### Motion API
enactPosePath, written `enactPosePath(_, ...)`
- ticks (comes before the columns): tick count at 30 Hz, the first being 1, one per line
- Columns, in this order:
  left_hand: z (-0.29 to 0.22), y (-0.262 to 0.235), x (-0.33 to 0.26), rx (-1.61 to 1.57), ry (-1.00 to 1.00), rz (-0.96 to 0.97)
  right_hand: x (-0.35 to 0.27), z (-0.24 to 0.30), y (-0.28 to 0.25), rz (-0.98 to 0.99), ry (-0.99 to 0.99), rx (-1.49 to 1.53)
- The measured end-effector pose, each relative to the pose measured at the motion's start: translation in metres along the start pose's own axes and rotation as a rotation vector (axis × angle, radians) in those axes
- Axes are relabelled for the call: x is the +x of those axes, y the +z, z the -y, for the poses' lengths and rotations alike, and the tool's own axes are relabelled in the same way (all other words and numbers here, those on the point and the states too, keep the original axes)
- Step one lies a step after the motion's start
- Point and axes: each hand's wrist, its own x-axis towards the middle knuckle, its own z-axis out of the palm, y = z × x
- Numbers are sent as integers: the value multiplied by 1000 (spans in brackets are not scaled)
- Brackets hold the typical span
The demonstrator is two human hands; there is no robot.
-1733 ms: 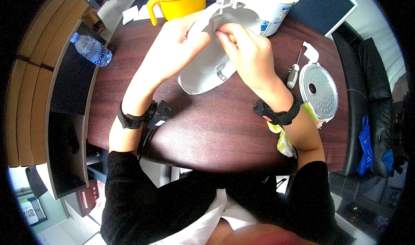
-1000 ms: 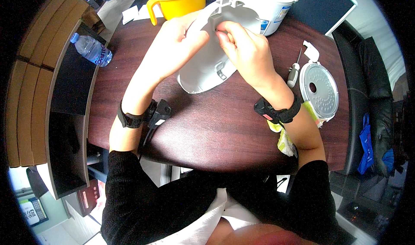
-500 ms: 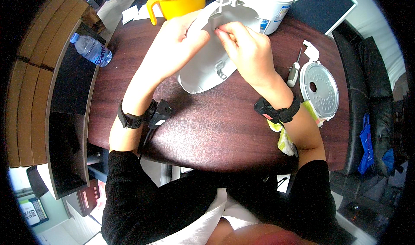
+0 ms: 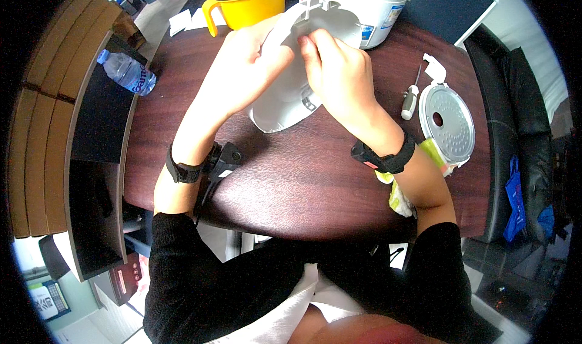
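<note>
The right hand [image 4: 345, 80] shifted slightly, fingertips together; the shell [image 4: 279, 104] slants lengthwise toward near-left.

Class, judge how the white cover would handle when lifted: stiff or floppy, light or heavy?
The white cover is probably stiff, since its curved walls show no sagging; likely light for its size, being a hollow shell.

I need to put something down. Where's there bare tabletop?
The widest bare patch of table lies between the left forearm and right forearm, nearer than the shell. Another strip lies left of the left forearm. Crowded: the back, with pot and cooker; the right, with screwdriver, lid and cloth.
</note>
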Motion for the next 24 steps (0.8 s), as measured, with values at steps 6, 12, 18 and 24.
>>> enactPosePath(6, 0, -1, 0, -35, 8, 0, 1, -1, -4, 71, -40, -13)
enactPosePath(12, 1, 0, 0, 17, 42, -10, 2, 2, -6, 83, -7, 5)
enactPosePath(18, -10, 3, -4, 7, 8, 13, -3, 15, -8, 214, 728, 872)
enactPosePath(24, -12, 4, -4, 17, 45, -1, 0, 11, -14, 275, 1299, 1883)
